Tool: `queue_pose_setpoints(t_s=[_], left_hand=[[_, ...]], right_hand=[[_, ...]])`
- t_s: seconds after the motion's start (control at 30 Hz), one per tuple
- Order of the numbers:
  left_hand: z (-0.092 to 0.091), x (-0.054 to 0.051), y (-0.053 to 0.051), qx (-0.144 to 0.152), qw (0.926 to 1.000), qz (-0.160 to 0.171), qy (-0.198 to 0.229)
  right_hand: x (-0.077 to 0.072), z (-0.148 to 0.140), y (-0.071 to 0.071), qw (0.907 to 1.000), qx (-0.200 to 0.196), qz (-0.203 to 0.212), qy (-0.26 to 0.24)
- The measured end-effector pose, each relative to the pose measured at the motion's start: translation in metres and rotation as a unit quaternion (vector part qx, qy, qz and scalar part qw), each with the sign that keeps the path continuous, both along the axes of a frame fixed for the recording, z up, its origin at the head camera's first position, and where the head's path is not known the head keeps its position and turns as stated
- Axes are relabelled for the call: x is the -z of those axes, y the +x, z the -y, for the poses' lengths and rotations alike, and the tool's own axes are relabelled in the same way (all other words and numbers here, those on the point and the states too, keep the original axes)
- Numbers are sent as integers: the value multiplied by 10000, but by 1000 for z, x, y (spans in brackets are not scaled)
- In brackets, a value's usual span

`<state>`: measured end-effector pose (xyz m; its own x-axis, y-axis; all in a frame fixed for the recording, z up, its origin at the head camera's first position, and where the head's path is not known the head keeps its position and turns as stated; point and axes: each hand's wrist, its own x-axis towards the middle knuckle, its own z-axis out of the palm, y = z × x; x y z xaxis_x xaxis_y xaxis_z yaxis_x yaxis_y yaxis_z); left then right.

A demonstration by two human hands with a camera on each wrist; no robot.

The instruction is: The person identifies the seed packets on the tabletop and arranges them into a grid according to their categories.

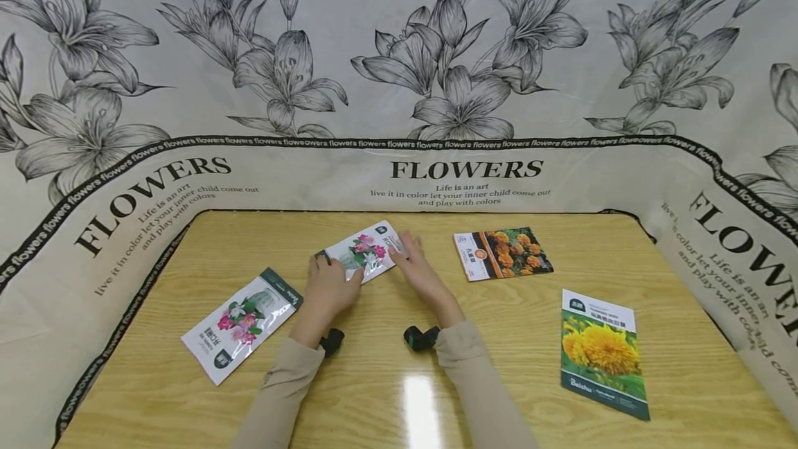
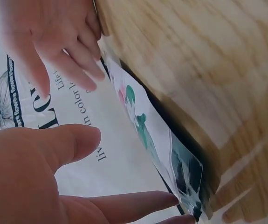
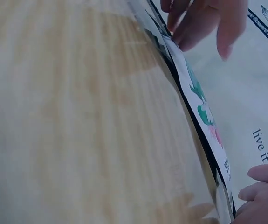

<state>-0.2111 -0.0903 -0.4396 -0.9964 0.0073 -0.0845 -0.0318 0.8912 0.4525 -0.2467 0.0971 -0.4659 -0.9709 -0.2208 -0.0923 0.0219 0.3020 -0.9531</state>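
A white seed packet with pink flowers lies near the back of the table, between both hands. The left hand is at its dark green end; in the left wrist view those fingertips touch that end, while the thumb stands apart from it. At the packet's white end is the right hand, its fingers extended along the edge. From the right wrist view, the packet shows nearly edge-on, with the right hand's fingers by its near end.
A matching pink-flower packet lies left of the left arm. On the right are an orange marigold packet and a yellow sunflower packet. Flower-printed cloth walls the wooden table at back and sides.
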Motion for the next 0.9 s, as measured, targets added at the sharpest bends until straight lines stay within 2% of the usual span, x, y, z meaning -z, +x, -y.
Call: queue_pose_setpoints(t_s=[0.2, 0.4, 0.57, 0.9], left_hand=[[6, -5, -2, -24, 9997, -79, 237], [18, 2, -12, 160, 9955, -322, 876], [25, 8, -17, 285, 9871, -200, 1564], [31, 13, -21, 445, 9809, 96, 1890]], right_hand=[[1, 3, 10, 9996, -108, -161, 226], [-3, 8, 24, 9974, -283, -230, 624], [-5, 11, 34, 9971, -373, 40, 663], [-9, 19, 43, 9975, -170, 482, 498]])
